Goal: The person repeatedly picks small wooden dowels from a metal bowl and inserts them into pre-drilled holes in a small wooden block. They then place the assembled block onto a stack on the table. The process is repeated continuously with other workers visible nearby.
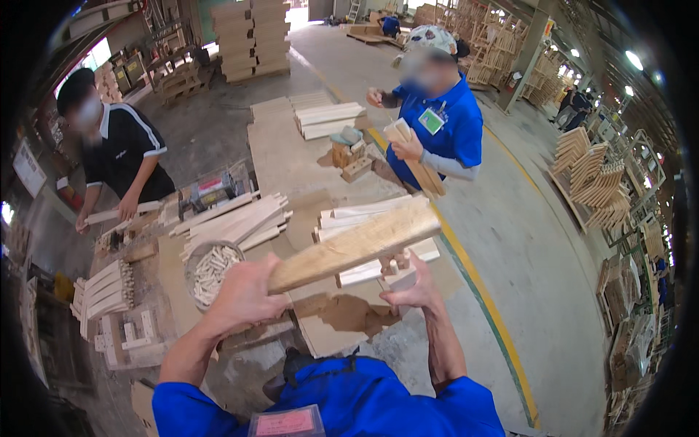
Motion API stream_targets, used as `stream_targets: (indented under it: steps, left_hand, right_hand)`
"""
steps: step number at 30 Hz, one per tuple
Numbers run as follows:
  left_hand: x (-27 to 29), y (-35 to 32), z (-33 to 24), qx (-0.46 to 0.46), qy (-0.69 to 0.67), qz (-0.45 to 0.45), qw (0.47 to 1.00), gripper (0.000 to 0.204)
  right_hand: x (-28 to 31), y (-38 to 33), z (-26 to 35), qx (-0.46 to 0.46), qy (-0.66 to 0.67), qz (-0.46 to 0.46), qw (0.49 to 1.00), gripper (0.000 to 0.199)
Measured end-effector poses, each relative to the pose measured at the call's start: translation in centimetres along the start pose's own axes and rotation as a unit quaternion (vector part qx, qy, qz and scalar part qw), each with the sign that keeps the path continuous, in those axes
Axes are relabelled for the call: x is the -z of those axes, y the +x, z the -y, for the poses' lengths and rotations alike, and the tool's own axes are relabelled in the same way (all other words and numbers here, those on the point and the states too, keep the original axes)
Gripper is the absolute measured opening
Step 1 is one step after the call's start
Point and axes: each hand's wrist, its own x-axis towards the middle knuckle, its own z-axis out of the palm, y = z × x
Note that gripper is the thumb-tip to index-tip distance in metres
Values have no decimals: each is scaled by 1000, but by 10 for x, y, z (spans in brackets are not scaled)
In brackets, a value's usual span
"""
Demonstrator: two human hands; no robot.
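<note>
My left hand point(250, 291) is closed round the narrow end of a long, thick wooden bar point(357, 244), which slants up to the right in front of me. My right hand point(416, 288) grips a pale wooden piece point(399, 278) with short dowel pegs standing from its end, just below the bar's wide end. The bar hides part of that piece, and I cannot tell whether the two touch. Left of my left hand is a round bowl point(188, 280) full of small wooden dowels point(216, 266). Pale wooden slats point(244, 222) lie fanned out beyond it.
Across the bench point(273, 156), a co-worker in blue point(444, 116) holds wooden pieces; another in black point(127, 146) handles a strip at left. More slats point(331, 120) and wood blocks point(349, 153) lie between. Stacked parts point(105, 291) sit left; a yellow floor line point(495, 309) runs right.
</note>
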Motion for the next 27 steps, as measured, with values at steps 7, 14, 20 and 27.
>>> stream_targets:
  steps: [7, 14, 20, 27]
  left_hand:
    - [-13, 4, 4, -18, 109, 13, 994, 30]
    - [-18, 18, 19, 9, -48, -46, 998, 41]
    - [-102, -4, 98, 177, -201, -104, 958, 45]
    - [-229, -51, 141, 308, -64, 35, 949, 52]
  right_hand:
    - [-1, 19, 11, -30, -57, 34, 997, 78]
    - [2, 24, 22, 54, -107, 19, 993, 74]
    - [66, 22, -13, 7, 244, -345, 906, 59]
    - [115, -64, -95, -92, 485, -617, 612, 76]
